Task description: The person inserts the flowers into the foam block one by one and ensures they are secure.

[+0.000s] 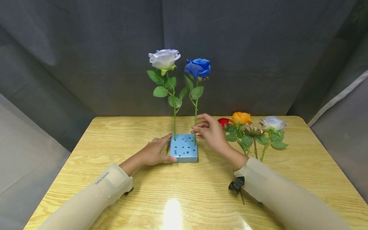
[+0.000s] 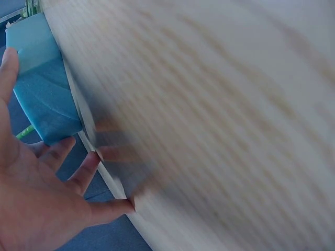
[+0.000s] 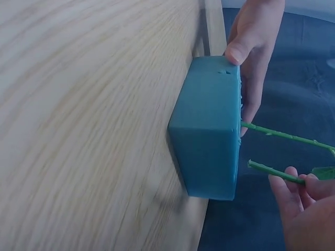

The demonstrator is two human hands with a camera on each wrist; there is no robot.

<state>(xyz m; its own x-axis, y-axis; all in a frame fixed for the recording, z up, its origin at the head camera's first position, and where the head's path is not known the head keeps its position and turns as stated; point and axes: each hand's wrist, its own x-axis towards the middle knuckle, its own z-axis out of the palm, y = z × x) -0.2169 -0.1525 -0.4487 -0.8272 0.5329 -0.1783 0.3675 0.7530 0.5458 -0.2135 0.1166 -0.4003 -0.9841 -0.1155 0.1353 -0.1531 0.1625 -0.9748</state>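
The left hand (image 1: 153,152) holds the blue block (image 1: 185,145) by its left end, with the thumb at the front corner and fingers around the side and back. The block is a flat, square shape with smooth sides, and its top is dotted with little dark holes. It sits on the table (image 1: 129,127), which is yellow with wavy wood lines. A white rose (image 1: 164,59) stands up tall in the block near its back left corner, its wide petals soft and curly at the rim. The right hand (image 1: 214,135) pinches the thin green stem (image 1: 196,110) of a blue rose (image 1: 197,68) between thumb and fingers. That rose is upright, with rumpled petals and oval leaves, and the cut end of its stem is near the block's holes but apart from them. Over to the right are a red rose (image 1: 223,122), a ruffled orange rose (image 1: 241,118), a spiky brown flower (image 1: 253,130) and a pale rose (image 1: 273,122), all bunched close. Dark, creased cloth (image 1: 86,48) hangs behind the table.
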